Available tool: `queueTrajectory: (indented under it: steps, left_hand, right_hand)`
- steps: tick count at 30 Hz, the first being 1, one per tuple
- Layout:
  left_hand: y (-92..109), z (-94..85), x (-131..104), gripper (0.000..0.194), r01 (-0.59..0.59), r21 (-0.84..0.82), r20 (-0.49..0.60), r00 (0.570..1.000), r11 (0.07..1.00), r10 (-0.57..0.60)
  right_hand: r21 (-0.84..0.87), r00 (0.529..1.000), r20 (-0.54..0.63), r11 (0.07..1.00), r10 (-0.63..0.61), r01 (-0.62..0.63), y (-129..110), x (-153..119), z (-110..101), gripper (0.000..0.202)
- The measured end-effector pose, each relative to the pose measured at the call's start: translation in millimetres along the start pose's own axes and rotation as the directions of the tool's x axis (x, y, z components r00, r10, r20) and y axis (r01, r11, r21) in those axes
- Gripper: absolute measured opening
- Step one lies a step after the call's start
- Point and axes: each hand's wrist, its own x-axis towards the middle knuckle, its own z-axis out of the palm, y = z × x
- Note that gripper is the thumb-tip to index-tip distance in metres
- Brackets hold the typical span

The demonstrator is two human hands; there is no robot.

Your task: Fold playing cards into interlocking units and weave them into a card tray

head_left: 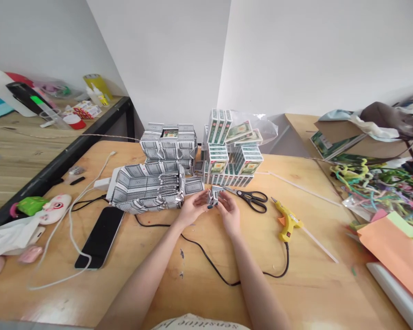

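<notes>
Cards, folded into one small piece (213,197), sat pinched between both your hands just above the table (192,284). Your left hand (192,208) and right hand (229,211) were both closed on it from either side, about equally near. Folded-card block (147,188) lay just left of it, scissors (253,199) and glue gun (287,222) off to the right.

A craft workroom: a wooden tabletop (330,284) strewn with a yellow glue gun (287,221), scissors (252,199), stacked card boxes (234,158), tangled pipe cleaners (378,185) and coloured paper sheets (394,245), against bare white walls.
</notes>
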Motion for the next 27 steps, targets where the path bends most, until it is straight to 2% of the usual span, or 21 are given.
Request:
queueTrajectory:
  steps: [3,6,10,13,19,27]
  left_hand:
    - [-7,1.3,-2,0.061,-0.097,0.111,-0.015,0.995,0.989,0.099]
    - [-10,3.1,-3,0.055,-0.171,0.290,-0.001,0.984,0.942,0.179]
    - [-8,5.0,-5,0.054,-0.249,0.560,0.026,0.958,0.790,0.284]
    - [-6,6.0,-7,0.054,-0.279,0.679,0.054,0.942,0.680,0.333]
    - [-5,8.1,-8,0.055,-0.301,0.754,0.093,0.929,0.584,0.359]
    - [-5,8.3,-9,0.057,-0.311,0.770,0.104,0.923,0.557,0.371]
  right_hand:
    - [0.018,0.993,0.000,0.993,0.114,-0.114,-2,1,-2,0.040]
    - [-0.015,0.989,0.034,0.989,0.145,-0.144,-7,-2,-1,0.037]
    - [-0.092,0.992,0.039,0.989,0.122,-0.118,-11,-4,1,0.032]
    - [-0.072,0.991,0.025,0.989,0.128,-0.126,-9,-3,2,0.035]
    - [-0.097,0.994,-0.034,0.989,0.108,-0.110,-5,-4,3,0.035]
    - [-0.063,0.993,0.063,0.993,0.101,-0.097,-11,-4,2,0.032]
